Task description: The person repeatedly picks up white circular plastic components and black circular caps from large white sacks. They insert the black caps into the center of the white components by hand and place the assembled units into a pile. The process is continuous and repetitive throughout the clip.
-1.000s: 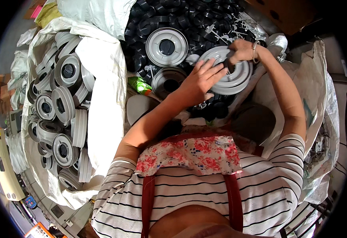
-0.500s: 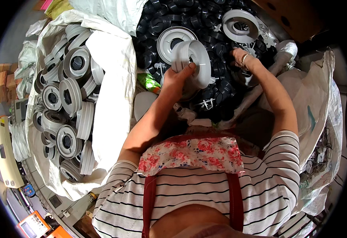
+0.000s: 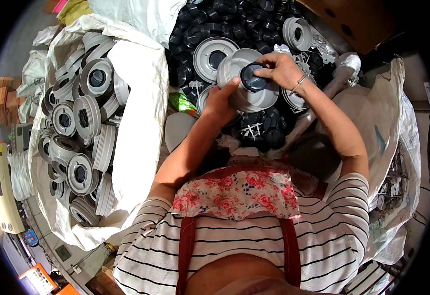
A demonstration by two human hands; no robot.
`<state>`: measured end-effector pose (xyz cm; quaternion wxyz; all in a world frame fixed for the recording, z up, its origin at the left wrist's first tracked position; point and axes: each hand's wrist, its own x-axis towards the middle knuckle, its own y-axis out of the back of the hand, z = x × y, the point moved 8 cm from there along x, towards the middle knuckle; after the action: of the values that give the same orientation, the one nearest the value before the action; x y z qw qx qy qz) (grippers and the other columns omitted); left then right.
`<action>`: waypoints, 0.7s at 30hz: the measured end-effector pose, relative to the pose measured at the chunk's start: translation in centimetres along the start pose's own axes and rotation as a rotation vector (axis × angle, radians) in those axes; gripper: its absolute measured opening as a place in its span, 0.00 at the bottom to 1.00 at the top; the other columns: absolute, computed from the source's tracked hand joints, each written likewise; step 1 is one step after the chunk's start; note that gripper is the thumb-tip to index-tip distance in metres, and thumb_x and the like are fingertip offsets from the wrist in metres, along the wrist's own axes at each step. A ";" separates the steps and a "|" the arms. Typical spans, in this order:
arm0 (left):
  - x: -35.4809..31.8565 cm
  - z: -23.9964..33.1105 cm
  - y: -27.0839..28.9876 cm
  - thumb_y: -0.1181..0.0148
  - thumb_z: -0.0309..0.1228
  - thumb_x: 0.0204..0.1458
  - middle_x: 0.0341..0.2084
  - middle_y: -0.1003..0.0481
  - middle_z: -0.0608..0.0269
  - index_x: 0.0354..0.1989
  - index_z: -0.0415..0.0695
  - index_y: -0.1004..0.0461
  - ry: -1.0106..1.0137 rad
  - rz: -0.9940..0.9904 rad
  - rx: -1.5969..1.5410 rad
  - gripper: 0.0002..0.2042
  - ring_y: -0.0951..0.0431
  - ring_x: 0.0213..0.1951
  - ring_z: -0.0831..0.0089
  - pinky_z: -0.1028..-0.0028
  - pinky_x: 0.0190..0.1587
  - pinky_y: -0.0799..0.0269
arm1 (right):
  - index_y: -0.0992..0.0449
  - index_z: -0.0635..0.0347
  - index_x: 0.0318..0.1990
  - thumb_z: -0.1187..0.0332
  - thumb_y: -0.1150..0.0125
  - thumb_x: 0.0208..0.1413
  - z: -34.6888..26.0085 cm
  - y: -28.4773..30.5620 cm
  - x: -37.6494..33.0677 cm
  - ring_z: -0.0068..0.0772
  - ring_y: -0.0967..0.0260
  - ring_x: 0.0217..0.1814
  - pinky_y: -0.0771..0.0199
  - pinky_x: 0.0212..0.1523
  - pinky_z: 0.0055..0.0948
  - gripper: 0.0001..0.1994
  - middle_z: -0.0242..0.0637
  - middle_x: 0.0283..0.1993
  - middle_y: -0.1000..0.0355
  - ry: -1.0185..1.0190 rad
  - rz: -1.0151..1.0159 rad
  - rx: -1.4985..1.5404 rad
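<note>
My left hand (image 3: 221, 101) is closed on the rim of a grey ringed plastic housing (image 3: 234, 64), thumb over its near left side. Held in the fingers of my right hand (image 3: 281, 70) is a round black plastic cap (image 3: 254, 77), which lies over the middle of that housing. Whether the cap is seated or only resting there I cannot tell. Just behind sits another grey housing (image 3: 202, 60) with a black centre. A heap of black caps (image 3: 220, 19) spreads beneath and beyond both hands.
A white woven sack (image 3: 138, 93) on the left holds several grey housings with black centres (image 3: 84, 110). Another grey housing (image 3: 293, 32) lies on the heap's far right. A brown cardboard box (image 3: 357, 19) stands behind it. To the right is a pale sack (image 3: 377, 118) with scrap pieces.
My right hand has come up and left from the heap with a black cap, onto the grey housing. The left hand still holds that housing, whose opening now faces up more.
</note>
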<state>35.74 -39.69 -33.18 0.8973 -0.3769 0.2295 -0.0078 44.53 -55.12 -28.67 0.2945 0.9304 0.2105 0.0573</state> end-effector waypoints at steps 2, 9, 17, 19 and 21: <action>-0.6 0.8 -0.4 0.37 0.32 0.48 0.39 0.26 0.56 0.47 0.34 0.33 -0.083 0.004 0.044 0.20 0.23 0.37 0.67 0.67 0.41 0.27 | 0.27 0.58 0.51 0.45 0.33 0.37 -3.7 0.0 -0.8 0.47 0.34 0.47 0.32 0.48 0.33 0.35 0.52 0.44 0.35 0.032 -0.076 -0.190; -1.4 1.2 -0.2 0.38 0.32 0.49 0.37 0.26 0.55 0.47 0.32 0.33 -0.076 -0.007 0.199 0.21 0.23 0.36 0.66 0.68 0.40 0.27 | 0.32 0.62 0.50 0.56 0.31 0.35 -6.2 -2.4 -2.4 0.51 0.35 0.48 0.31 0.49 0.38 0.33 0.49 0.47 0.36 0.332 -0.041 -0.347; -1.8 2.3 -1.5 0.39 0.32 0.50 0.34 0.26 0.56 0.46 0.32 0.33 0.053 -0.155 0.165 0.19 0.23 0.34 0.68 0.69 0.37 0.26 | 0.33 0.58 0.53 0.69 0.31 0.30 -7.5 -2.8 -3.8 0.49 0.41 0.55 0.35 0.54 0.37 0.35 0.44 0.50 0.38 0.533 -0.131 -0.457; -1.2 1.8 -1.0 0.38 0.32 0.49 0.34 0.26 0.56 0.45 0.32 0.32 -0.017 -0.108 0.200 0.19 0.23 0.33 0.69 0.69 0.37 0.26 | 0.30 0.61 0.50 0.63 0.31 0.37 -6.5 -1.8 -3.2 0.48 0.34 0.49 0.30 0.49 0.37 0.28 0.47 0.45 0.32 0.336 -0.005 -0.234; -1.0 1.6 -0.8 0.39 0.32 0.50 0.34 0.25 0.57 0.44 0.33 0.31 -0.069 -0.054 0.317 0.18 0.23 0.34 0.69 0.70 0.37 0.27 | 0.28 0.66 0.47 0.58 0.33 0.43 -4.8 -0.8 -2.8 0.45 0.27 0.40 0.25 0.40 0.34 0.25 0.51 0.38 0.28 0.041 0.123 0.008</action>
<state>35.64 -38.95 -31.24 0.9524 -0.2365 0.1842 -0.0550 40.56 -53.20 -25.21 0.2822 0.9414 0.1590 0.0935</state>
